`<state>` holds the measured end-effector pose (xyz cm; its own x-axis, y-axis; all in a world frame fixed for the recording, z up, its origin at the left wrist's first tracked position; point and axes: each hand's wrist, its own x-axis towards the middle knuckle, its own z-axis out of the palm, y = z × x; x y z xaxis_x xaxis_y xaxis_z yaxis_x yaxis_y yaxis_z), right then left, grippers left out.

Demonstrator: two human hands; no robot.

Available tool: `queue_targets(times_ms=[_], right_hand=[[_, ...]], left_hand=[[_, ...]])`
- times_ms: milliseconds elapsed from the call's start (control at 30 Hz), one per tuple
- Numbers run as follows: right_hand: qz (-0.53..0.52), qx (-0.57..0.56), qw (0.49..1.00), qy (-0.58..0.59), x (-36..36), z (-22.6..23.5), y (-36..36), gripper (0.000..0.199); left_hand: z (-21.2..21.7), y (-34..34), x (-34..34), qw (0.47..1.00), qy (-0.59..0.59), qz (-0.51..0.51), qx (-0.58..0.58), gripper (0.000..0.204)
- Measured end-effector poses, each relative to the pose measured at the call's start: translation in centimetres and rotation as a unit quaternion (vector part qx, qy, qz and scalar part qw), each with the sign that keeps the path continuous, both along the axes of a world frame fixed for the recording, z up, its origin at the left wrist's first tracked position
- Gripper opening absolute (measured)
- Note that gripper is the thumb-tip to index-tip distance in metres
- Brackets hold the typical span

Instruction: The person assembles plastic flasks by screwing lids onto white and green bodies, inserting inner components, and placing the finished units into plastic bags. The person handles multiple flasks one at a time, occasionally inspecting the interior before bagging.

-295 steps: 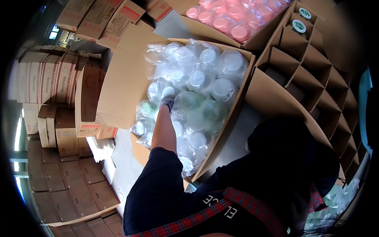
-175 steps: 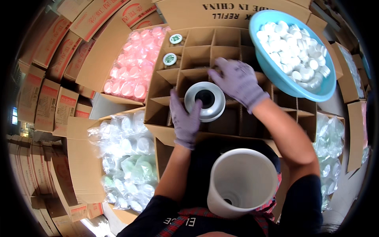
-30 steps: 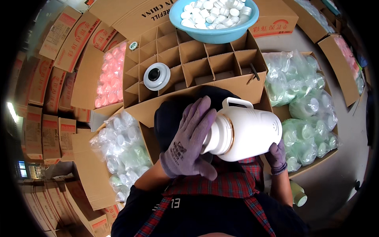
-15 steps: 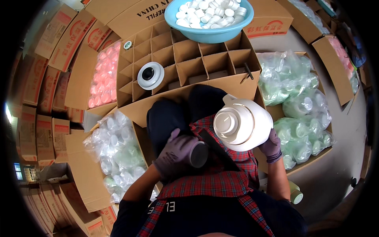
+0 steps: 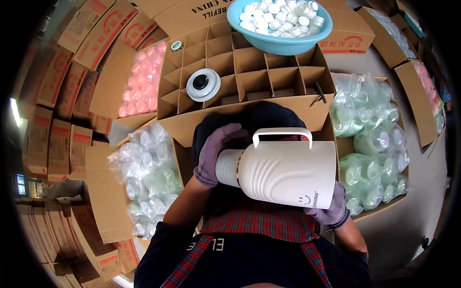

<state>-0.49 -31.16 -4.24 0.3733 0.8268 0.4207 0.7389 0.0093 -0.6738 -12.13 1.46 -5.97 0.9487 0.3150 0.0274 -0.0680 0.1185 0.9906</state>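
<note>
A white thermos jug (image 5: 288,168) lies on its side across my lap, its handle (image 5: 283,131) turned away from me. Its ribbed cup lid (image 5: 226,168) sits on the neck and points left. My left hand (image 5: 211,152), in a purple-grey glove, curves round the lid's end with the palm against it; some of its fingers are hidden. Under the jug's base end my gloved right hand (image 5: 331,209) grips and supports it. A smiling-face mark shows on the jug's side near that hand.
Ahead stands a divided carton (image 5: 240,113) bearing a blue basin (image 5: 283,45) of white stoppers, a white disc with a black centre (image 5: 203,85) and a dark rod (image 5: 320,92). Bagged cups (image 5: 149,168) lie left, green-tinted bagged pieces (image 5: 365,134) right, pink pieces (image 5: 141,81) far left. Stacked cartons (image 5: 53,139) line the left.
The jug has swung from base-away to lying sideways, its neck now left. The dark-looking cup piece in my left hand has gone to the neck, where the cup lid now sits. The view shifted slightly.
</note>
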Motion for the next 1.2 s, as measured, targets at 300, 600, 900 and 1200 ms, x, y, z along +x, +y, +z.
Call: queue_targets(times_ms=[300,600,900,1200], right_hand=[[-0.040,-0.085,0.995,-0.017,0.2,-4.3,-1.5,0.061],[-0.177,0.073,0.908,0.374,1.1,-4.1,-0.2,0.059],[-0.147,0.032,0.881,0.449,1.1,-2.4,1.2,0.061],[0.004,-0.106,0.994,-0.041,1.5,5.1,1.7,0.098]], left_hand=[[2.1,2.4,-0.1,0.972,0.083,-0.089,-0.199,0.056],[4.5,-0.8,-2.8,0.996,-0.018,0.057,0.066,0.086],[7.0,1.8,-1.3,0.826,-0.271,-0.028,0.494,0.084],[1.9,-0.1,-0.4,0.961,0.065,0.012,0.270,0.052]])
